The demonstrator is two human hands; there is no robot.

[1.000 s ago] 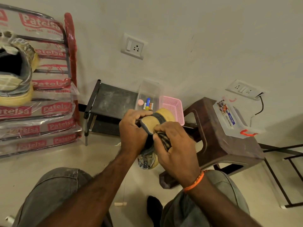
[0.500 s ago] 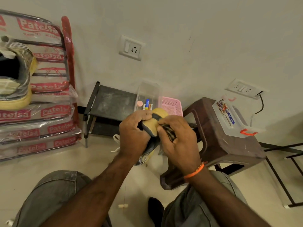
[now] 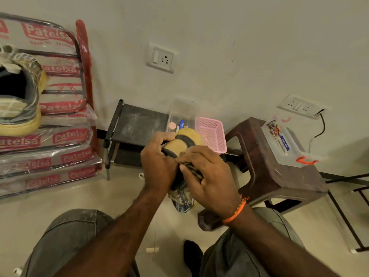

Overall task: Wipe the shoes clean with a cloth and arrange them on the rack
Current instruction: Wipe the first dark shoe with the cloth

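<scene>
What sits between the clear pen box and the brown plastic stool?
In the head view, a pink perforated plastic basket sits between the clear plastic pen box and the brown plastic stool, resting on the dark low shelf.

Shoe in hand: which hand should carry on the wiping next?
Right. The right hand already pinches the cloth against the shoe; the left hand grips the shoe itself, so it likely serves best steadying it.

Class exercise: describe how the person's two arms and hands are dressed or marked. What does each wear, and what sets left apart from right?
Both forearms are bare, no sleeves and no gloves in view. The right hand has an orange braided thread band round its wrist. The left hand and its wrist wear nothing.
</scene>
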